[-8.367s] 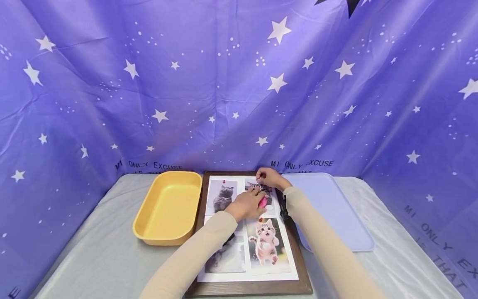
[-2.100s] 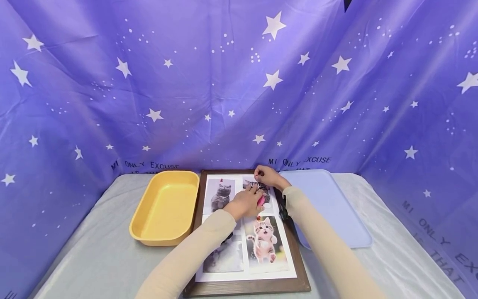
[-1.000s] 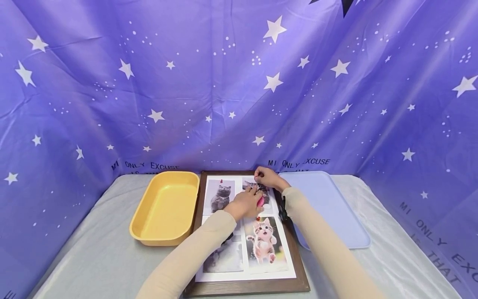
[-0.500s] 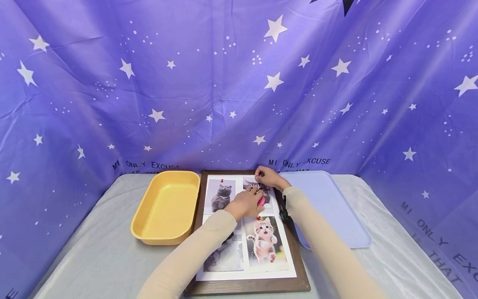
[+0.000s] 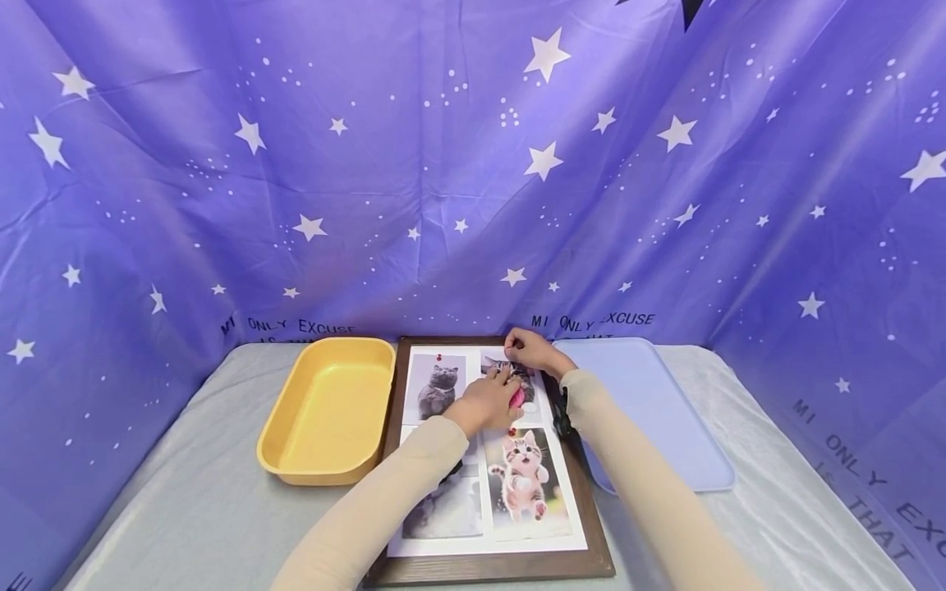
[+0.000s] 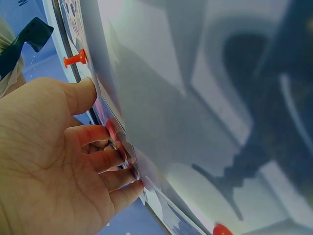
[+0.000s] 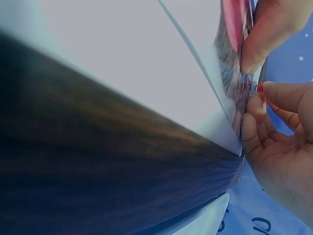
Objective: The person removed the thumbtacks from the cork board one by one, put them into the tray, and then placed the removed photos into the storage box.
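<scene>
A brown-framed board lies on the table, with a cat photo in each quarter of its white surface. My left hand rests its fingertips on the upper right cat photo, covering part of it. At that photo's top edge, my right hand pinches a red push pin between thumb and finger; its point meets the photo in the right wrist view. Other red push pins stand in the upper left photo and the lower right photo. The left forearm partly hides the lower left photo.
A deep yellow tray stands just left of the board. On the right, a flat light-blue tray lies partly behind the right forearm. Grey cloth covers the table, and a purple star-print curtain encloses the back and sides.
Both hands keep their places on the board, the left on the photo and the right at the push pin. Only the head view has shifted slightly.
</scene>
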